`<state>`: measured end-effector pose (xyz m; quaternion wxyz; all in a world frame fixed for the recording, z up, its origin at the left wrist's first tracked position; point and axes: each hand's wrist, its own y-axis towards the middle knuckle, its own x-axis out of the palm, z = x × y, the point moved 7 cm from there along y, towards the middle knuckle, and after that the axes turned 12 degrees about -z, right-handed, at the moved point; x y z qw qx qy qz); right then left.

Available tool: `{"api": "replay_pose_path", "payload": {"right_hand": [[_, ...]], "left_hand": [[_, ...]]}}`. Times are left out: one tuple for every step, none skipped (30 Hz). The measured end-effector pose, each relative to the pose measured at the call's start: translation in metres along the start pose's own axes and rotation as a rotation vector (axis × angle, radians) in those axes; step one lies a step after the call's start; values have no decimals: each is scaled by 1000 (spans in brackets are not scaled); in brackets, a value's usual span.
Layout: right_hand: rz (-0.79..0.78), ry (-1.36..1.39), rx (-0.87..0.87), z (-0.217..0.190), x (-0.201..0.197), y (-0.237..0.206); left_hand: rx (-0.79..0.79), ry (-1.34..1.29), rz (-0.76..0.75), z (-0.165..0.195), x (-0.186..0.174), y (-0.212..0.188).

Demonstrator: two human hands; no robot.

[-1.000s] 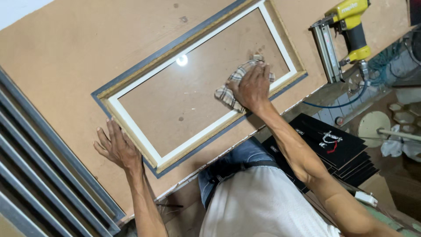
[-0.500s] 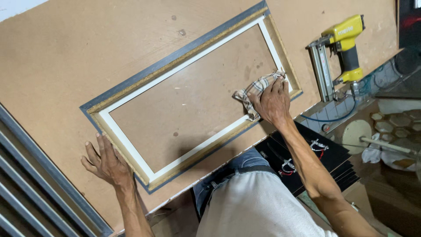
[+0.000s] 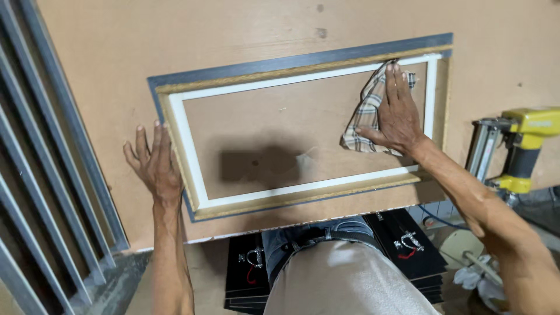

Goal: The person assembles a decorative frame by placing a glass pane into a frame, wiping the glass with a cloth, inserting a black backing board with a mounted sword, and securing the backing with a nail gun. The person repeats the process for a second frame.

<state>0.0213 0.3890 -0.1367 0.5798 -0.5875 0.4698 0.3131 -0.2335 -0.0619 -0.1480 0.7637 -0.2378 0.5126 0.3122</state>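
A rectangular picture frame with a dark outer edge, a gold band and a white inner mat lies flat on a brown board table. My right hand presses a checked cloth flat onto the glass near the frame's right end. My left hand rests with fingers spread against the frame's left edge, on the table.
A yellow and grey nail gun stands at the table's right edge. Grey metal rails run along the left side. Below the table's near edge lie stacked black boards with small metal fittings.
My right hand has slid the cloth toward the frame's right end. The view has turned, so the frame now lies nearly level. My left hand stays at the left edge.
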Motion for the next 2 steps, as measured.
{"api": "replay_pose_path", "payload": {"right_hand": [[-36, -26, -96, -11, 0, 9], [-73, -56, -191, -22, -1, 16]], "left_hand": [[-7, -5, -10, -1, 0, -1], [-15, -14, -19, -2, 0, -2]]}}
